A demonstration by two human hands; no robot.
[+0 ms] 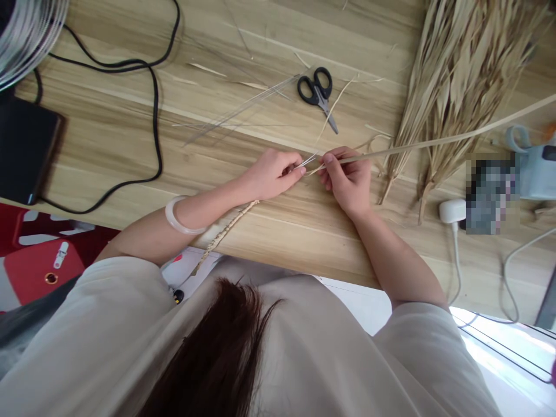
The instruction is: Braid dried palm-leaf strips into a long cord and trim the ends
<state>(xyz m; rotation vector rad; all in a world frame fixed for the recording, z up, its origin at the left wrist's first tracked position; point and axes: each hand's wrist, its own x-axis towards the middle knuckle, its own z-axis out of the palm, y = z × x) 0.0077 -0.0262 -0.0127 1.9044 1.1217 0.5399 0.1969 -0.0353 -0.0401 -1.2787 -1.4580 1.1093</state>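
Note:
My left hand [280, 172] is closed on thin metal wires [309, 159], whose ends stick out past the fingertips. A braided straw cord [226, 230] runs from under this hand down over the table's front edge. My right hand [346, 178] pinches a long pale straw strip [434, 142] between thumb and fingers. One end of the strip reaches the wire tips; the rest stretches away to the upper right. Black-handled scissors [320, 95] lie just beyond both hands. Whatever the left palm encloses is hidden.
Dried straw bundles [460, 87] lie at the back right, near a white charger plug [452, 211] and a light blue container [538, 171]. Loose wires [243, 107] lie beyond my left hand. A black cable [157, 127], dark box [28, 150] and wire coil [30, 35] occupy the left.

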